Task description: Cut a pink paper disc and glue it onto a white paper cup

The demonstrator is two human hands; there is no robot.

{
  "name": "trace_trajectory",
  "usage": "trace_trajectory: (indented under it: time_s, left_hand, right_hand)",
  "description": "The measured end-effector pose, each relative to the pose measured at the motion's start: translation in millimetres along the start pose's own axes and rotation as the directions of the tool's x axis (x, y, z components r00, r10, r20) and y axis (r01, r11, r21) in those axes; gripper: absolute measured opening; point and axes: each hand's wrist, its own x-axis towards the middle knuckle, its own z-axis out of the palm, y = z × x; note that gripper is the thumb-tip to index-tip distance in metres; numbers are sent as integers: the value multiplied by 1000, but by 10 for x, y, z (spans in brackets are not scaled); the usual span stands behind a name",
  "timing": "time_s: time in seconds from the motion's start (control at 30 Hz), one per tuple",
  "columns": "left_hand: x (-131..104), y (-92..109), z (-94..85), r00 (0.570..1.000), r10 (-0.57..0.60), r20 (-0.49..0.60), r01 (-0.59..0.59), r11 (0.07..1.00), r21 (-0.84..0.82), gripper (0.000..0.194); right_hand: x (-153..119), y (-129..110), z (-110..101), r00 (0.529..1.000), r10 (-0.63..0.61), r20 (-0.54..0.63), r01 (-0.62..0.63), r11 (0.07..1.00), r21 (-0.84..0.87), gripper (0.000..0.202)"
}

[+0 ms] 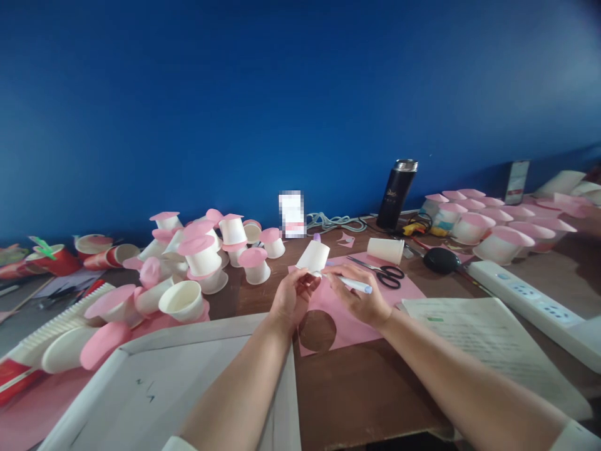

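My left hand (295, 295) is closed around the lower rim of a small white paper cup (313, 255), which is tilted above the table. In my right hand (359, 294) is a white marker (355, 285) with a light blue end, its tip side close to the cup's rim. Below both hands lies a pink paper sheet (361, 332) with a round hole cut in it. Black-handled scissors (389, 276) rest on the sheet's far part, near another white cup (385, 250) lying on its side.
Many white cups with pink discs (256, 266) crowd the left; more stand at right. A white board (188, 388) lies front left. At right are a black bottle (397, 195), a power strip (535, 300) and a written paper (479, 344). A phone (292, 214) stands by the blue wall.
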Motion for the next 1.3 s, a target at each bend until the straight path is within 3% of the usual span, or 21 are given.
trace_trajectory:
  time_s: [0.2, 0.37, 0.5, 0.67, 0.83, 0.97, 1.17, 1.3]
  left_hand:
    - [-23, -27, 21, 1000, -4, 10, 4, 999, 41, 5]
    - [-15, -42, 21, 1000, 27, -3, -27, 998, 61, 5]
    - [-14, -41, 23, 999, 34, -9, -33, 997, 68, 4]
    - [-3, -44, 15, 999, 33, 6, -33, 997, 69, 5]
    - [0, -45, 11, 1000, 22, -22, -20, 997, 73, 5]
    - [-11, -42, 26, 1000, 17, -5, -16, 998, 67, 7]
    - [-10, -36, 41, 996, -3, -84, 3, 1000, 2, 12]
    - [-13, -22, 42, 995, -19, -95, 17, 1000, -19, 11]
  right_hand:
    - [-6, -60, 24, 998, -8, -58, 7, 1000, -18, 21]
    - [-8, -48, 43, 999, -43, -1, 43, 999, -6, 17]
    - [-5, -42, 50, 995, -14, -94, 10, 999, -43, 18]
    - [-7, -45, 41, 999, -40, -11, 39, 999, -21, 16]
    - [7, -40, 37, 995, -23, -96, 16, 997, -71, 16]
    - [7, -54, 19, 999, -47, -10, 47, 998, -42, 15]
    - [14, -48, -27, 990, 8, -143, -19, 997, -80, 17]
    - [-1, -21, -3, 993, 14, -113, -25, 995, -95, 16]
